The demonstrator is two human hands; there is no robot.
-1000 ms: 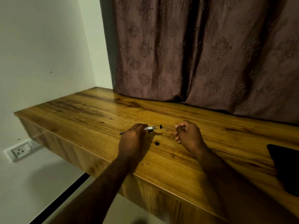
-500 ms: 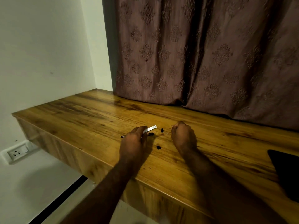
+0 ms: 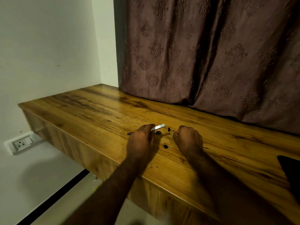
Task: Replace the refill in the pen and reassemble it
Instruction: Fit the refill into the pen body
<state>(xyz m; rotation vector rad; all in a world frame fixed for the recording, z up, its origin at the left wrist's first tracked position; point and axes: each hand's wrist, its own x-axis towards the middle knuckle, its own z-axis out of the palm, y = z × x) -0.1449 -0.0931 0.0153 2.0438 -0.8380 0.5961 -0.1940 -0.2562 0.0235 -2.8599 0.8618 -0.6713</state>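
Observation:
My left hand [image 3: 140, 140] rests on the wooden table [image 3: 84, 111] and pinches a silver pen barrel [image 3: 158, 127], whose free end points right and slightly up. Under that hand lies a thin dark refill [image 3: 129, 133], with its tip sticking out to the left. A small black pen piece [image 3: 168, 129] sits between my hands, and another black piece [image 3: 165, 146] lies nearer to me. My right hand [image 3: 188, 140] is curled into a fist, knuckles up, fingertips down at the table. Anything tiny in its fingers is hidden.
A brown patterned curtain [image 3: 203, 54] hangs along the table's far edge. A flat black object [image 3: 290, 172] lies at the right edge of view. The table's left end meets a white wall with a socket [image 3: 21, 143] below it.
My right hand has turned from a sideways pinch to a knuckles-up fist and moved slightly towards the black piece. The left hand has tilted the silver barrel's free end up a little.

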